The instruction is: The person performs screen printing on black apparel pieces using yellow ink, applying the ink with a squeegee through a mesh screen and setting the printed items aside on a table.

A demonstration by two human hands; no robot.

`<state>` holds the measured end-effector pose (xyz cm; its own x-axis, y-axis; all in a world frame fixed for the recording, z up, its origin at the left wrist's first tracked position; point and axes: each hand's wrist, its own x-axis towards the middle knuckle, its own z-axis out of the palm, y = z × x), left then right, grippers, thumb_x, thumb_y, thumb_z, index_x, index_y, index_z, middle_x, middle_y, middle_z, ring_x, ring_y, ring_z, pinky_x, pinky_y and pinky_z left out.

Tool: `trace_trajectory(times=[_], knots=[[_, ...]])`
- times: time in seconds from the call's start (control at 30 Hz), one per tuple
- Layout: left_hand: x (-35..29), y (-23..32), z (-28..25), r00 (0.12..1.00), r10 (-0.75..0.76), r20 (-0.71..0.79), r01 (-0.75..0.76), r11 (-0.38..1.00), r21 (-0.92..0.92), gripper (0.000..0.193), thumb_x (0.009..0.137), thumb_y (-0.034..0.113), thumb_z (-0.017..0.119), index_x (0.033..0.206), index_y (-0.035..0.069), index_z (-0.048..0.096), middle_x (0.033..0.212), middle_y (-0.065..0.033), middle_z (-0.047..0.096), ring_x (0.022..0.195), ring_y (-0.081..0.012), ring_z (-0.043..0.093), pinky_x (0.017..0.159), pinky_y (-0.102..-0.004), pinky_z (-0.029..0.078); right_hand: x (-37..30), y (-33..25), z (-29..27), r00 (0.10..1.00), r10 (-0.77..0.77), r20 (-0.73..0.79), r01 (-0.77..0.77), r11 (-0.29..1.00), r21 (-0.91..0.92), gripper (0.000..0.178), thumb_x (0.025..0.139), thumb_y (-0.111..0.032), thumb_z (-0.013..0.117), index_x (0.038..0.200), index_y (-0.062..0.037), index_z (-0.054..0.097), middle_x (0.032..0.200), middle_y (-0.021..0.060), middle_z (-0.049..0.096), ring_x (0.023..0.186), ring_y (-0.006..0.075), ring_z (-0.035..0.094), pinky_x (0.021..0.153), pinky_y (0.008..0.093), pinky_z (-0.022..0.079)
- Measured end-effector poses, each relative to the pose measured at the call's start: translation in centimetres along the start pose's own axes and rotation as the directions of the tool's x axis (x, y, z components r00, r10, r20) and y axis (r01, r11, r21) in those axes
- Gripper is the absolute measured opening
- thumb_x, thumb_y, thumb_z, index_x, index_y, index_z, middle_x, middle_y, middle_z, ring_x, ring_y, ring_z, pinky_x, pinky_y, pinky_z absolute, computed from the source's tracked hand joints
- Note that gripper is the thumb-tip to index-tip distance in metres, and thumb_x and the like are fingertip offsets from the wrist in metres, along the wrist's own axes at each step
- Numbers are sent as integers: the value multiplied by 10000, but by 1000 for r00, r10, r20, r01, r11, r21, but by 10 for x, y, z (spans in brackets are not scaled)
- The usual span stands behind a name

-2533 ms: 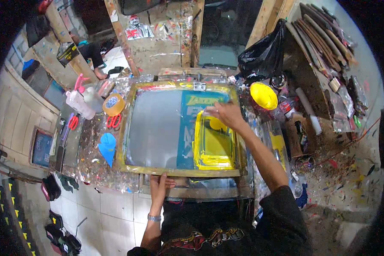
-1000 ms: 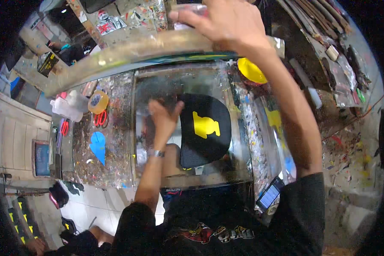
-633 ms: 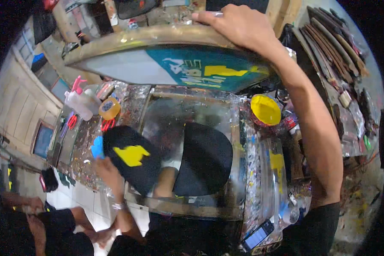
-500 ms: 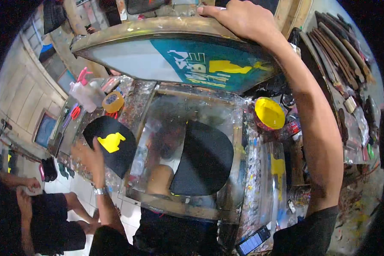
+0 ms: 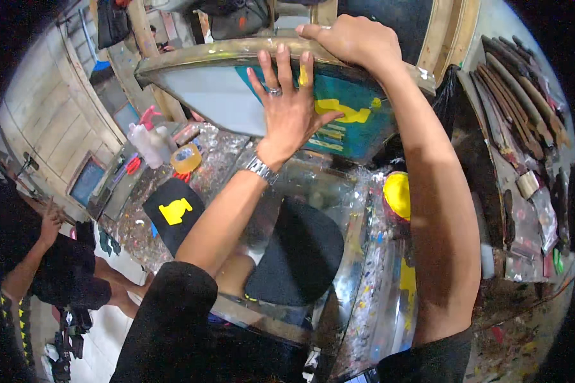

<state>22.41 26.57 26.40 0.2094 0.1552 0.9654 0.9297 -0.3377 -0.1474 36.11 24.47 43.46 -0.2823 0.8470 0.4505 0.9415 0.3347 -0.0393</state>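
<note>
At 12 o'clock, a screen frame point(image 5: 198, 53) is held raised and tilted above the desk point(image 5: 220, 143). Its top rail is gripped by the right hand point(image 5: 365, 43), whose fingers are clenched over the edge; whether anything else is held there cannot be told. The left hand point(image 5: 289, 108) is laid flat against the frame's face, its fingers spread and closed around nothing, the tips reaching the top rail. The teal part of the mesh is marked with yellow ink point(image 5: 358, 116), close to the left thumb.

At 3 o'clock, a round tub point(image 5: 387, 204) is partly hidden by the right forearm; its inside is covered with bright yellow paint point(image 5: 398, 191), but the depth cannot be judged. Toward 10 o'clock, a translucent spray bottle point(image 5: 145, 147) is topped by a pink nozzle, and a second pale bottle point(image 5: 165, 140) is placed just beside it; their contents cannot be made out. Near them, a tape roll point(image 5: 186, 157) is set by red-handled scissors point(image 5: 181, 175).

A plain black panel point(image 5: 303, 255) is laid on the glass between 5 and 6 o'clock. At 9 o'clock, another black panel point(image 5: 156, 203) is seen, printed with a yellow shape point(image 5: 174, 211).
</note>
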Motion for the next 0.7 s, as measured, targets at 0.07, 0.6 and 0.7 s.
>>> trace_trajectory(times=[0.07,0.6,0.7], knots=[[5,-4,10,999,4,-42,-4,1000,0,1377,533,681,819,1551,63,127,1583,-297,19,1457,-521,0,1114,-703,53,11,6,3,999,33,-6,-33,999,-1,861,801,-792,452,1129,-38,706,1168,253,658,1105,417,636,962,479,488],[-160,-19,-128,805,-235,545,332,939,-85,507,862,167,669,1338,57,530,1521,-210,326,1443,-395,258,1157,-525,254,-3,1,5,990,119,-76,-122,992,-39,914,839,-785,404,1060,51,701,1103,321,653,1078,436,640,916,491,505],[-286,-56,-180,512,-463,723,611,788,72,311,906,204,627,1148,9,618,1323,-226,508,1299,-404,440,1026,-465,426,-12,-6,10,992,96,-79,-101,993,-62,886,844,-773,409,1044,35,713,1063,303,672,1042,446,651,909,489,509]])
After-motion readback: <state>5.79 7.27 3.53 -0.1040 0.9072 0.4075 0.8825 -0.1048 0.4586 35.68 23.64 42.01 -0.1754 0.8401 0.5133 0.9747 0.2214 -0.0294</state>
